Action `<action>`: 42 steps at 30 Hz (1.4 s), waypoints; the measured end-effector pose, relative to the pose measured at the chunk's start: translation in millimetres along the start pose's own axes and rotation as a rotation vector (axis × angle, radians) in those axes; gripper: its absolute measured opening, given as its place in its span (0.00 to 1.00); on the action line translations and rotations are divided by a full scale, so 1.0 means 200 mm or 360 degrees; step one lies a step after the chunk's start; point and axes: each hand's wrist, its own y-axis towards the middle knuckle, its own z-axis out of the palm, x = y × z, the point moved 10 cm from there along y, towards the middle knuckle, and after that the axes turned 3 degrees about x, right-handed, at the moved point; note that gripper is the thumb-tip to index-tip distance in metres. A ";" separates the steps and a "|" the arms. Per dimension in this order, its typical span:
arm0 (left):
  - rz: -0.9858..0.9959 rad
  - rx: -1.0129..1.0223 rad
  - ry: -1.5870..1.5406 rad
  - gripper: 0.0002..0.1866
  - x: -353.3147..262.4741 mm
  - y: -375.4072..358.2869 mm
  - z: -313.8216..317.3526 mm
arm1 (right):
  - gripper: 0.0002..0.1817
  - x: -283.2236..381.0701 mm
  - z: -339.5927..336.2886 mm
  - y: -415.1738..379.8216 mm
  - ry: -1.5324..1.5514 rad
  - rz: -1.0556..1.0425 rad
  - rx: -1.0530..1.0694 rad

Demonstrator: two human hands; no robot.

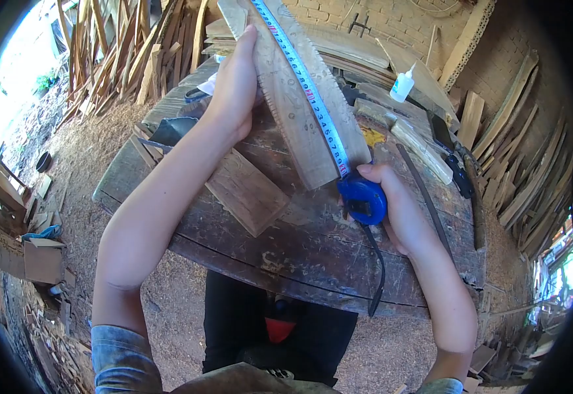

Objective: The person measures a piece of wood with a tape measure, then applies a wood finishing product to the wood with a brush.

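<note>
My left hand (237, 82) grips the left edge of a long wooden board (283, 108) with jagged, saw-toothed sides, tilted up over the workbench (280, 253). Its far end runs out of the top of the view. Along the board's face lies the extended blade of a blue tape measure (363, 200). The tape's case is in my right hand (401, 207), at the board's near end, with the thumb on its upper side. A black strap dangles from the case. Under my left forearm rests a shorter wooden block (250, 200).
A white glue bottle (402, 87) stands at the bench's back right. Nearby lie a plastic-wrapped bar (421, 151), a dark flat metal strip (424, 194) and a black phone-like object (440, 131). Wood strips (119, 56) lean at the back left; shavings cover the floor.
</note>
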 end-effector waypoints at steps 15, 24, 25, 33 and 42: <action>0.0526 0.0009 0.0439 0.32 -0.13 0.10 -0.06 | 0.31 0.04 0.04 -0.02 -0.0218 -0.0049 0.0087; 0.0875 0.0174 0.0652 0.32 -0.27 -0.05 0.09 | 0.28 0.09 0.08 -0.05 -0.0078 -0.0145 0.0137; 0.0920 0.0211 0.0661 0.32 -0.28 -0.07 0.11 | 0.27 0.10 0.09 -0.05 -0.0055 -0.0165 0.0152; 0.0878 0.0682 0.0795 0.22 -0.30 -0.25 0.31 | 0.27 0.20 0.07 -0.07 0.0074 -0.0422 0.0094; 0.1040 0.0680 0.1477 0.28 -0.24 -0.29 0.35 | 0.27 0.28 0.00 -0.14 0.0153 -0.0555 -0.0086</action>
